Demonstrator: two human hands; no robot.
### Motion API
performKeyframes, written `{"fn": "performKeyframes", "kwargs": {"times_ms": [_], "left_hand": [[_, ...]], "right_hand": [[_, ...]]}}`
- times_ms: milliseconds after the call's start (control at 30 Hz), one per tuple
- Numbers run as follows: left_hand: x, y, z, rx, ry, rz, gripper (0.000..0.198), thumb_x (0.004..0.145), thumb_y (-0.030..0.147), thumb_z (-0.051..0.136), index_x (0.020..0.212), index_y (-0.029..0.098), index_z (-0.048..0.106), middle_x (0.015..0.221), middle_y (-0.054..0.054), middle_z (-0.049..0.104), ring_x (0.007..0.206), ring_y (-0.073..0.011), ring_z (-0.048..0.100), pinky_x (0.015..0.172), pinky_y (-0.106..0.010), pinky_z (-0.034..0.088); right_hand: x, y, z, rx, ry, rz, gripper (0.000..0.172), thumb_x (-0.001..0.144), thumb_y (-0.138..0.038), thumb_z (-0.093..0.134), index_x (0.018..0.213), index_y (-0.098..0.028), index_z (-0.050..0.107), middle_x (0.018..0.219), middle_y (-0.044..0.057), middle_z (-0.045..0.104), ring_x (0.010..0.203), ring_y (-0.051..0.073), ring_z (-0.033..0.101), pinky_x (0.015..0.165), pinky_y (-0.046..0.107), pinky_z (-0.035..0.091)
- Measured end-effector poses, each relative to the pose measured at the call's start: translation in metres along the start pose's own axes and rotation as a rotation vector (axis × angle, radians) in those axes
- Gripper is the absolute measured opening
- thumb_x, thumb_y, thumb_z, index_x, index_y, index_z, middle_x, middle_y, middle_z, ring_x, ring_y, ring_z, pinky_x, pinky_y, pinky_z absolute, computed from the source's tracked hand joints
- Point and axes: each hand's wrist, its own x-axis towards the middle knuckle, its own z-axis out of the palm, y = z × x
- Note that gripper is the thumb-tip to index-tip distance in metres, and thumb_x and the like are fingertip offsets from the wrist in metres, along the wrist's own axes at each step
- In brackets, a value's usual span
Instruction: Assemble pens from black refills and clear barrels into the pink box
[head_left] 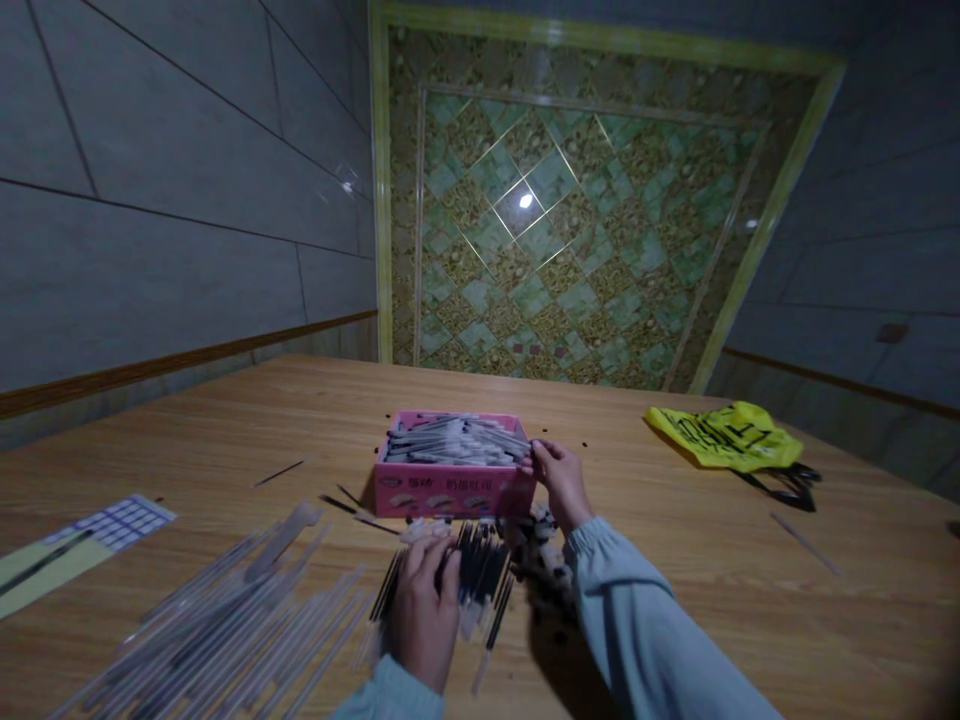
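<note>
A pink box (pixel 454 492) with printed lettering stands mid-table, heaped with many thin grey pen-like sticks (pixel 457 440). My right hand (pixel 559 478) is at the box's right end, thumb and fingers pinched together by the rim and the stick ends; what lies between them is too small to tell. My left hand (pixel 426 605) is in front of the box, fingers curled down over a row of thin black rods (pixel 480 565), possibly pen refills. Its fingertips are partly hidden. Small black and whitish parts (pixel 536 540) lie in a pile under my right forearm.
Many long clear tubes (pixel 225 620) are spread at the front left. A yellow and blue-checked card (pixel 120 525) lies farther left. To the right are a yellow bag (pixel 724 435) with black print and a single thin stick (pixel 806 543). Tiled walls border the wooden table (pixel 675 620).
</note>
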Motion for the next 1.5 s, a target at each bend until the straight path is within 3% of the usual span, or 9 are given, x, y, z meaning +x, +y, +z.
{"fn": "performKeyframes", "kwargs": {"times_ms": [167,300,433,567,667,800,1033,1233,1500], "left_hand": [[-0.003,0.005,0.002,0.061,-0.055,0.087,0.025,0.087,0.024,0.046,0.094,0.018,0.069,0.098,-0.01,0.065,0.094,-0.022,0.062,0.085,-0.037,0.051],[-0.005,0.01,0.002,0.131,-0.081,0.116,0.027,0.089,0.023,0.043,0.095,0.018,0.069,0.099,-0.01,0.064,0.094,-0.0207,0.062,0.084,-0.034,0.05],[-0.004,0.014,-0.003,0.2,-0.09,0.1,0.027,0.089,0.023,0.042,0.092,0.019,0.068,0.093,-0.008,0.066,0.09,-0.0201,0.062,0.081,-0.032,0.05],[0.001,0.015,-0.014,0.305,-0.061,0.016,0.023,0.087,0.021,0.043,0.089,0.02,0.066,0.092,-0.009,0.067,0.09,-0.0238,0.06,0.082,-0.037,0.046],[0.007,0.014,-0.022,0.413,-0.045,-0.066,0.024,0.083,0.016,0.044,0.097,0.019,0.064,0.099,-0.011,0.065,0.095,-0.0273,0.057,0.082,-0.041,0.042],[0.015,0.006,-0.033,0.664,-0.146,-0.23,0.037,0.083,0.012,0.039,0.112,0.018,0.06,0.108,-0.012,0.063,0.103,-0.0267,0.054,0.084,-0.038,0.039],[0.022,-0.025,-0.068,0.761,-0.228,-0.407,0.041,0.074,0.014,0.044,0.11,0.018,0.061,0.113,-0.016,0.058,0.107,-0.0335,0.053,0.077,-0.042,0.042],[0.027,-0.052,-0.102,0.704,-0.461,-0.494,0.031,0.058,0.007,0.052,0.082,0.025,0.061,0.089,-0.006,0.066,0.088,-0.0248,0.064,0.07,-0.032,0.044],[0.026,-0.046,-0.098,0.738,-0.533,-0.491,0.029,0.066,0.009,0.044,0.085,0.025,0.059,0.093,-0.01,0.071,0.09,-0.0277,0.066,0.069,-0.036,0.044]], "right_hand": [[0.032,-0.001,0.02,-0.16,-0.059,-0.044,0.023,0.092,-0.032,0.053,0.104,-0.013,0.059,0.095,0.004,0.063,0.075,0.014,0.063,0.066,0.03,0.054],[0.034,-0.006,0.014,-0.343,-0.07,-0.126,0.021,0.08,-0.027,0.065,0.094,-0.012,0.065,0.08,0.006,0.067,0.073,0.017,0.063,0.067,0.029,0.05],[0.007,-0.005,0.01,-0.481,-0.122,-0.226,0.025,0.073,-0.024,0.064,0.096,-0.015,0.069,0.08,0.006,0.07,0.078,0.021,0.063,0.071,0.03,0.047],[-0.045,0.007,0.012,-0.542,-0.279,-0.245,0.022,0.074,-0.026,0.06,0.09,-0.016,0.07,0.079,0.006,0.071,0.073,0.021,0.063,0.067,0.03,0.048],[-0.083,0.015,0.007,-0.555,-0.364,-0.235,0.019,0.074,-0.023,0.06,0.088,-0.016,0.071,0.083,0.007,0.072,0.077,0.022,0.064,0.07,0.031,0.048],[-0.115,0.023,-0.008,-0.572,-0.406,-0.192,0.02,0.076,-0.02,0.058,0.091,-0.016,0.071,0.088,0.008,0.072,0.082,0.024,0.064,0.072,0.032,0.048],[-0.128,0.048,-0.021,-0.581,-0.291,-0.19,0.02,0.08,-0.022,0.055,0.09,-0.016,0.071,0.088,0.009,0.072,0.085,0.025,0.064,0.077,0.033,0.048],[-0.129,0.052,-0.019,-0.564,-0.289,-0.216,0.021,0.082,-0.022,0.054,0.091,-0.017,0.072,0.089,0.008,0.072,0.085,0.023,0.064,0.077,0.032,0.047],[-0.13,0.051,-0.022,-0.574,-0.302,-0.223,0.021,0.083,-0.021,0.053,0.091,-0.016,0.071,0.089,0.008,0.072,0.085,0.023,0.064,0.077,0.031,0.047]]}}
